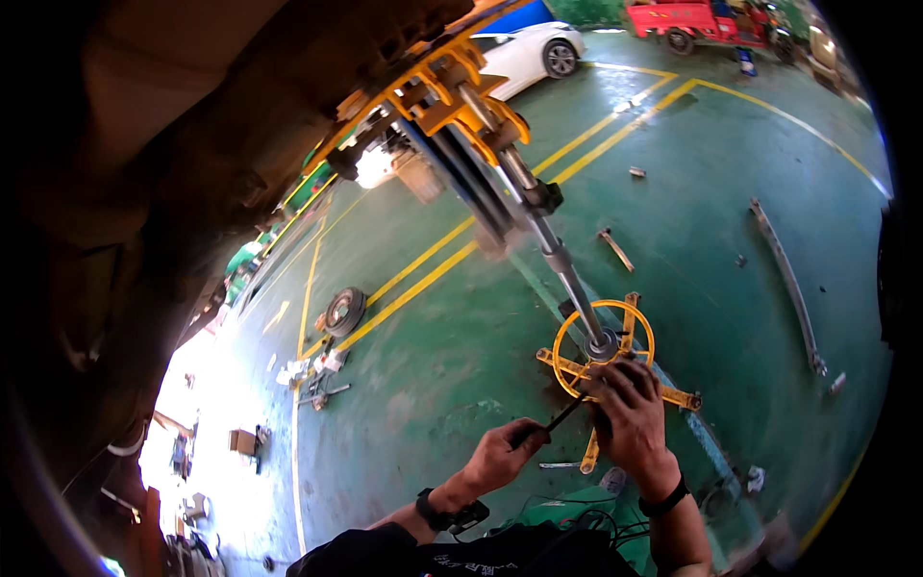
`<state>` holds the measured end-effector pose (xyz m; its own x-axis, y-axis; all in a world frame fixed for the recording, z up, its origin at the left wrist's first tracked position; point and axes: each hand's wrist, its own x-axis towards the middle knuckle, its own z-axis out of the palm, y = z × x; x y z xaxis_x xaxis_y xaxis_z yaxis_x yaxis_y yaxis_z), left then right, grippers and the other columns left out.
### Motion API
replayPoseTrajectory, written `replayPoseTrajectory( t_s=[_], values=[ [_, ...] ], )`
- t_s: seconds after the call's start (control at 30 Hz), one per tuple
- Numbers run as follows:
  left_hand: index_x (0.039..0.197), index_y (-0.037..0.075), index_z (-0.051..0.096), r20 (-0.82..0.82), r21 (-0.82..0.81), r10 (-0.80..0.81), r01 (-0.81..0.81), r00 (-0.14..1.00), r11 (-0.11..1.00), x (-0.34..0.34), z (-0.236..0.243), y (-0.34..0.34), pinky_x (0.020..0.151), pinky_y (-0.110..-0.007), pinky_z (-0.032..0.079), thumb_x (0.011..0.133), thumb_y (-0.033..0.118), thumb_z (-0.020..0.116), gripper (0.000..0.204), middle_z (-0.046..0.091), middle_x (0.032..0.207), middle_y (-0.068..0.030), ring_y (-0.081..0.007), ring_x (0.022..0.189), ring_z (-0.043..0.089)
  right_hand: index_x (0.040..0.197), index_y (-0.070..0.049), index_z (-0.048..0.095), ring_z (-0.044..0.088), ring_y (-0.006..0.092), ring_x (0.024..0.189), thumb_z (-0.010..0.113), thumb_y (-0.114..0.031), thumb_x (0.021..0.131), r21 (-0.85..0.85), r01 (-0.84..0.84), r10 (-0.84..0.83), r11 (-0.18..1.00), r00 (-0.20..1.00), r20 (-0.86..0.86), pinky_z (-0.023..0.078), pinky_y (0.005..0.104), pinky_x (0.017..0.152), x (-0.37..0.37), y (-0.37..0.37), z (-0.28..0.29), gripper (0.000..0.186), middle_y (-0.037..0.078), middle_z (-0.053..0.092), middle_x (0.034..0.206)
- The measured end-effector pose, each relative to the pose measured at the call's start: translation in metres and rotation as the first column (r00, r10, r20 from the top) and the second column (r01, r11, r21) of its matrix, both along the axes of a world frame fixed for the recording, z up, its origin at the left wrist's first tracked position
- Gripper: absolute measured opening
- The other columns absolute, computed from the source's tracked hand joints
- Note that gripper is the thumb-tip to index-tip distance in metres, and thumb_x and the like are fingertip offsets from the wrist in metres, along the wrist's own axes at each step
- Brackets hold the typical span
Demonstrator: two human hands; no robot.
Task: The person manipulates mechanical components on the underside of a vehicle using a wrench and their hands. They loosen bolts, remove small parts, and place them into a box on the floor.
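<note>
My left hand [502, 456] is closed round one end of a thin dark rod [567, 413]. The rod slants up to the right, and its other end meets the curled fingers of my right hand [630, 412]. What lies inside those fingers is partly hidden. Behind my right hand, and below it in height, is a jack stand with a yellow ring [652, 332] and yellow legs [683, 398]. Its grey shaft [569, 279] rises to yellow brackets [452, 101] under the raised vehicle's dark underside [192, 154].
On the green floor lie a hammer-like tool [616, 250], a long metal bar [786, 279], a round wheel-like part [345, 312] and scattered tools [322, 392]. Black cables [601, 519] run near me. A white car [534, 56] and a red cargo tricycle [678, 19] stand at the back.
</note>
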<state>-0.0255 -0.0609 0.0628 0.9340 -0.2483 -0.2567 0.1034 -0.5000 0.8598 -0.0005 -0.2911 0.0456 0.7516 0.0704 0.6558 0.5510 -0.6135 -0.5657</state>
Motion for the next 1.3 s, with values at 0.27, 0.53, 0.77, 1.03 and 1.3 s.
replayPoseTrajectory(
  t_s=[0.27,0.53,0.77,1.03,1.3],
  values=[
    [0.101,-0.002,0.065,0.093,-0.285,0.346,-0.308,0.934,0.908,-0.059,0.038,-0.027,0.061,-0.021,0.036,0.098,0.023,0.059,0.026,0.058,0.078,0.0008,-0.0037,0.066,0.045,0.127,0.000,0.050,0.065,0.0254,0.101,0.070,-0.010,0.088,0.594,-0.393,0.524,0.702,0.850,-0.058,0.053,0.0378,0.081,0.051,-0.011,0.040,0.044,0.017,0.062,0.117],
    [0.097,-0.003,0.060,-0.121,-0.695,0.740,-0.589,0.662,0.412,-0.130,0.013,-0.024,0.050,-0.022,0.028,0.097,0.026,0.061,0.030,0.050,0.070,0.0006,-0.0056,0.055,0.040,0.101,0.001,0.057,0.067,0.0176,0.064,0.068,-0.015,0.092,0.306,-0.740,0.727,0.599,0.663,0.181,0.048,0.0289,0.055,0.104,0.051,0.138,0.022,0.010,0.065,0.074],
    [0.083,0.004,0.053,-0.057,-0.683,0.882,-0.663,0.467,0.307,-0.170,0.015,-0.002,0.048,-0.024,0.032,0.098,0.031,0.060,0.032,0.047,0.066,-0.0007,-0.0082,0.053,0.040,0.111,0.007,0.053,0.068,0.0412,0.082,0.064,-0.033,0.093,0.313,-0.765,0.665,0.562,0.644,0.378,0.055,0.0459,0.068,0.151,0.163,0.252,0.046,0.027,0.068,0.092],
    [0.081,0.002,0.051,-0.083,-0.695,0.962,-0.707,0.260,0.131,-0.214,-0.004,0.021,0.043,-0.025,0.032,0.097,0.033,0.062,0.036,0.047,0.064,-0.0019,-0.0087,0.049,0.040,0.090,0.006,0.061,0.060,0.0416,0.065,0.057,0.000,0.073,-0.042,-0.324,0.202,0.945,0.479,0.854,0.054,0.0460,0.063,0.199,0.237,0.294,0.019,0.026,0.060,0.074],
    [0.077,0.005,0.049,-0.137,-0.719,0.960,-0.691,0.244,0.073,-0.191,-0.001,0.032,0.042,-0.025,0.032,0.099,0.032,0.058,0.037,0.044,0.061,-0.0017,-0.0085,0.047,0.038,0.098,0.001,0.063,0.064,0.0359,0.074,0.053,-0.008,0.091,-0.011,-0.626,0.412,0.780,0.500,0.762,0.054,0.0424,0.069,0.195,0.222,0.295,0.015,0.021,0.064,0.082]
  ],
)
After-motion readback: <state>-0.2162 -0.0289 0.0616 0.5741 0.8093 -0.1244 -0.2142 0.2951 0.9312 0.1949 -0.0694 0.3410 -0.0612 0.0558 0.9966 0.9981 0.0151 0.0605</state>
